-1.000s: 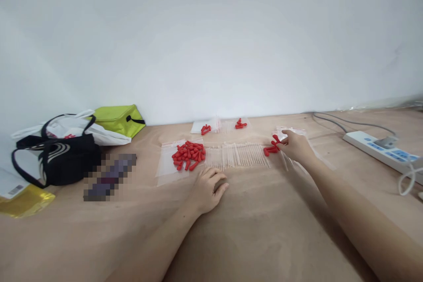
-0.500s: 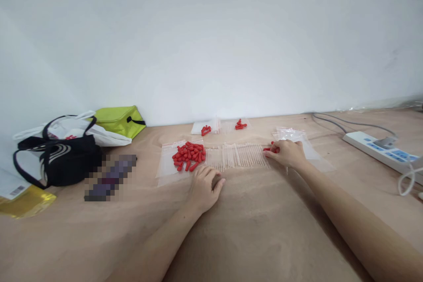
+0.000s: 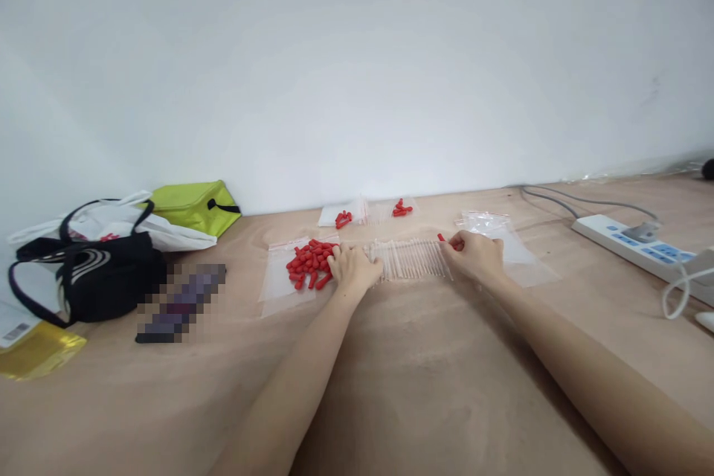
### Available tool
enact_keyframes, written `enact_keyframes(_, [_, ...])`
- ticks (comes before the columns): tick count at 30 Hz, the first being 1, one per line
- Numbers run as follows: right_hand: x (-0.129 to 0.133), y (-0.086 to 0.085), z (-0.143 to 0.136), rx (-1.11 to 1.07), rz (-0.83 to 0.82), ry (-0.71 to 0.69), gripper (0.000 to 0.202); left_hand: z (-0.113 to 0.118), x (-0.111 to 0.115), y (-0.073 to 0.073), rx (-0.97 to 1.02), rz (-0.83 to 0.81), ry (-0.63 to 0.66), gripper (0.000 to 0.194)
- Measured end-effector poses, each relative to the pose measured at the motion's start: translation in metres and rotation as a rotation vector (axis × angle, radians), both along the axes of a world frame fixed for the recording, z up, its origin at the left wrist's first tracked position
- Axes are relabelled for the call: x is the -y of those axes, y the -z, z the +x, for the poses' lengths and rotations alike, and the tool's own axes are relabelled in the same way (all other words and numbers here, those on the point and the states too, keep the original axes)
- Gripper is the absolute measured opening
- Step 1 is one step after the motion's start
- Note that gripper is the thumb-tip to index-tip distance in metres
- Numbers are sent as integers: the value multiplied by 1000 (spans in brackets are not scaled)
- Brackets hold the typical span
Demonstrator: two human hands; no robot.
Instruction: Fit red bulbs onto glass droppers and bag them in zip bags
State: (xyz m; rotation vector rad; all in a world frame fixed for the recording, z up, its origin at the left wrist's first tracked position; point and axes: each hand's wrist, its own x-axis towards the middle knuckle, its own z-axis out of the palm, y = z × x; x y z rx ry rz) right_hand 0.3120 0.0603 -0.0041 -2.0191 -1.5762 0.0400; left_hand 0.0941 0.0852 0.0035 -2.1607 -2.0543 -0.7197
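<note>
My left hand (image 3: 355,269) reaches over the left end of a row of thin clear tubes (image 3: 416,259), fingers apart. Its fingertips are at the right edge of a heap of red rubber bulbs (image 3: 308,262) lying on a clear zip bag (image 3: 273,279). At the row's right end, my right hand (image 3: 474,256) has its fingers closed. A red rubber bulb (image 3: 441,237) shows at its fingertips, and more red shows behind the fingers. How firmly it is gripped is partly hidden.
Two small groups of red bulbs, left (image 3: 343,219) and right (image 3: 401,208), lie on bags near the wall. Another clear bag (image 3: 521,256) is by my right hand. A power strip (image 3: 641,245) lies right; bags, including a black one (image 3: 120,279), stand left.
My left hand has moved up and forward to the bulb heap and the tubes' left end. My right hand has shifted slightly left. The view has turned a little to the right.
</note>
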Motion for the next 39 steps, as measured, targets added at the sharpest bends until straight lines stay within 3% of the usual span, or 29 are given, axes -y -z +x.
enact_keyframes(10, [10,22,-28,-58,406,-254,17,13,-7,-12,-35,-129,-79,22])
enact_keyframes(13, [17,22,-33,-138,451,-404,12,7,-1,-19,-38,-141,-25,16])
enact_keyframes(16, [25,20,-41,-208,446,-527,8,-7,16,-23,-33,-122,121,14])
enact_keyframes(19, [36,20,-52,-247,406,-651,19,-26,39,-12,42,51,443,10])
enact_keyframes(23, [49,20,-65,-318,359,-764,21,-47,57,13,114,306,644,17])
enact_keyframes(27, [53,20,-69,-384,303,-824,19,-53,56,24,180,343,660,18])
enact_keyframes(39, [51,19,-68,-406,261,-782,9,-51,56,23,147,296,729,19])
